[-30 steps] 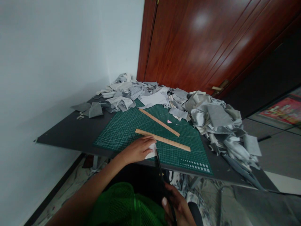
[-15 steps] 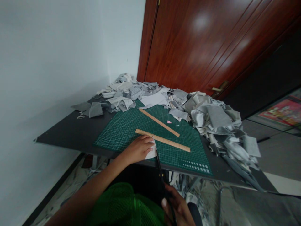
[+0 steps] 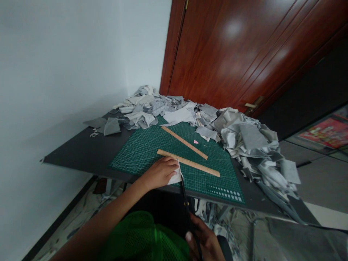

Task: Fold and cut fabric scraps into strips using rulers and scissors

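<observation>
My left hand [image 3: 161, 173] presses a small white piece of fabric [image 3: 177, 177] against the front part of the green cutting mat [image 3: 130, 159], its fingers closed over the cloth. My right hand [image 3: 203, 239], below the table edge, is wrapped round the handles of black scissors [image 3: 185, 203]. The scissors point away from me, with their blades at the right edge of the fabric. Just beyond my left fingers lies a wooden ruler [image 3: 195, 165]. A second wooden ruler [image 3: 185, 142] rests farther back at a slant.
Heaped grey and white fabric scraps [image 3: 247, 141] line the back and right of the dark table [image 3: 78, 156]. A small pink piece [image 3: 196, 141] lies on the mat. A wooden door [image 3: 212, 54] stands behind; more scraps [image 3: 206, 210] are under the table.
The scissor blades have shifted very slightly at the fabric's right edge, where a thin strip now stands a little apart. Both hands stay nearly in place; the view has tilted slightly.
</observation>
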`<state>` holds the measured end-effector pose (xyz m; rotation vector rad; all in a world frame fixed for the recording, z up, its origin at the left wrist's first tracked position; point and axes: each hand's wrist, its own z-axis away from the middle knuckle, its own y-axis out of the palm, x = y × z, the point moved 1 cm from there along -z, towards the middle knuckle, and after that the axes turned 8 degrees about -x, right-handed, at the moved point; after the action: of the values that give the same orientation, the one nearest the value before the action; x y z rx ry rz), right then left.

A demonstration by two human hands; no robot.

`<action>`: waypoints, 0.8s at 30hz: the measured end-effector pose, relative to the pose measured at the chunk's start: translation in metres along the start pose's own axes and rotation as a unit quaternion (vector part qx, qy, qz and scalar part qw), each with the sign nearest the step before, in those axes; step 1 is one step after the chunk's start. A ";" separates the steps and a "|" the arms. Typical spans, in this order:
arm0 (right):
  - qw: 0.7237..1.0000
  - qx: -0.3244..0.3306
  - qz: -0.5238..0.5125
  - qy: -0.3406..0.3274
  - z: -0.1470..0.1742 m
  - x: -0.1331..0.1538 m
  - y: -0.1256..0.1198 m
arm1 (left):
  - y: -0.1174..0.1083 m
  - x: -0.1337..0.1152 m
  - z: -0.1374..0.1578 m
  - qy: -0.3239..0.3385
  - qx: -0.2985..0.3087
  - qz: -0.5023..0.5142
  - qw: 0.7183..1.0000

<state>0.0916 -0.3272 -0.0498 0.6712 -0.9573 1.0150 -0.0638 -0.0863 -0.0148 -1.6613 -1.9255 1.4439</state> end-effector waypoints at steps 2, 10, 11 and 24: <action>1.000 0.008 0.000 -0.004 0.001 0.003 -0.003 | -0.001 -0.001 0.000 0.002 0.000 0.006 1.000; 0.999 0.013 -0.007 -0.035 0.004 0.011 -0.010 | -0.005 -0.003 -0.002 0.006 0.009 0.017 1.000; 1.000 0.014 -0.007 -0.026 0.004 0.013 -0.010 | -0.005 -0.003 -0.002 0.006 0.011 0.019 1.000; 0.999 -0.003 -0.016 0.040 0.000 0.028 -0.005 | -0.001 0.005 -0.004 -0.003 0.010 0.034 0.999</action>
<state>0.1026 -0.3180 -0.0246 0.6342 -0.8769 1.0027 -0.0634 -0.0800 -0.0136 -1.7307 -1.8681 1.4898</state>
